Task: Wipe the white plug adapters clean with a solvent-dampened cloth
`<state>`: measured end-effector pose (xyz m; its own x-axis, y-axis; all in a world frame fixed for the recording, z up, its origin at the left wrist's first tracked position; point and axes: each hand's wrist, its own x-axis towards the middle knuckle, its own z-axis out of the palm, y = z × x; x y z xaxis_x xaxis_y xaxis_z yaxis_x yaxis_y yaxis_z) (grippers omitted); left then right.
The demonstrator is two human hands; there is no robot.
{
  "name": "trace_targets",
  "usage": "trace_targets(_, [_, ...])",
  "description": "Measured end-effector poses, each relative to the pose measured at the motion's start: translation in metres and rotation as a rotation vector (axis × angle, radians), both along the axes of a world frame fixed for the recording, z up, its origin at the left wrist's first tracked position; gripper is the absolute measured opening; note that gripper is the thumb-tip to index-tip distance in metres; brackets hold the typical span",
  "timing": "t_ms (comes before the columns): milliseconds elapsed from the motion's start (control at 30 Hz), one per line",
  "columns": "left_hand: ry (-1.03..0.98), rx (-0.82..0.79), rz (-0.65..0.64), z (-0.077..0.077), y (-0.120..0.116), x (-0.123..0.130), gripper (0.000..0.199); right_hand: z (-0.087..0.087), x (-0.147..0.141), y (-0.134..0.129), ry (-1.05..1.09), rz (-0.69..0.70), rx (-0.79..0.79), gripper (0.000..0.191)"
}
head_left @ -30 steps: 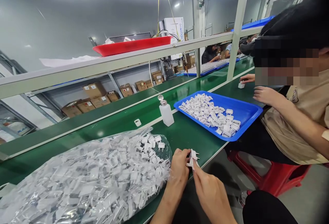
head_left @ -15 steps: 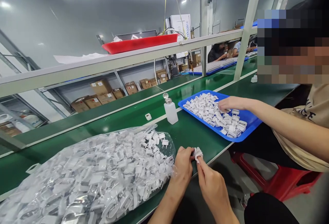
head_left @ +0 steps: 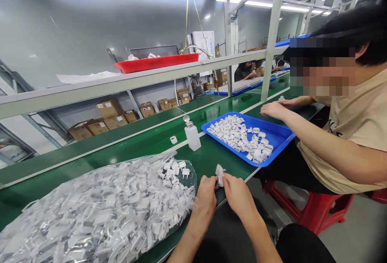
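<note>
Close together at the bench's front edge, both my hands are closed at the fingertips. My right hand (head_left: pixel 239 195) pinches a small white cloth (head_left: pixel 219 171) that stands up between the hands. My left hand (head_left: pixel 207 195) grips a small piece, partly dark, mostly covered by fingers and cloth; its kind cannot be made out. Left of my left hand lies a big clear plastic bag (head_left: pixel 90 206) full of white plug adapters (head_left: pixel 185 172), its mouth towards me.
A white pump bottle (head_left: pixel 192 137) and a small white part (head_left: pixel 173 139) stand beyond my hands. On the right, a blue tray (head_left: pixel 279 140) holds many white plugs beside a co-worker's arm (head_left: pixel 320 146). A shelf rail (head_left: pixel 145 79) with a red tray (head_left: pixel 163 63) crosses above.
The view has tilted up and swung right. The cloth now stands upright between my fingers, where it was bunched. The co-worker's hand has left the plugs and moved beyond the tray.
</note>
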<state>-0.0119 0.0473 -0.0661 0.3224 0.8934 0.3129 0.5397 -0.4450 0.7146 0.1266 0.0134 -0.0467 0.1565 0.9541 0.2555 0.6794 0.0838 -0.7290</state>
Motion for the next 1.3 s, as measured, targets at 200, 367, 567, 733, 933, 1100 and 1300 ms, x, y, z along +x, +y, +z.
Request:
trace_targets(200, [0.070, 0.014, 0.027, 0.011, -0.003, -0.004, 0.032, 0.006, 0.025, -0.005, 0.271, -0.071, -0.013, 0.042])
trace_targets(367, [0.075, -0.028, -0.051, 0.027, -0.002, -0.008, 0.060, -0.014, 0.042, -0.037, 0.524, -0.283, 0.024, 0.047])
trace_targets(567, [-0.072, -0.089, -0.097, 0.041, 0.002, 0.008, 0.028, -0.019, 0.049, -0.044, 0.758, -0.270, 0.045, 0.046])
trace_targets(733, [-0.329, -0.215, -0.182, 0.045, -0.002, 0.049, 0.032, -0.008, 0.043, -0.039, 1.025, -0.098, 0.110, 0.050])
trace_targets(933, [-0.519, -0.279, -0.273, 0.045, 0.010, 0.090, 0.031, 0.000, 0.041, -0.030, 1.241, -0.130, 0.223, 0.049])
trace_targets(1100, [-0.513, -0.234, -0.251, 0.036, 0.023, 0.092, 0.025, -0.002, 0.041, -0.018, 1.259, -0.190, 0.186, 0.053])
trace_targets(1300, [-0.425, -0.209, -0.243, 0.029, 0.021, 0.084, 0.020, -0.014, 0.044, -0.025, 1.239, -0.221, 0.052, 0.055])
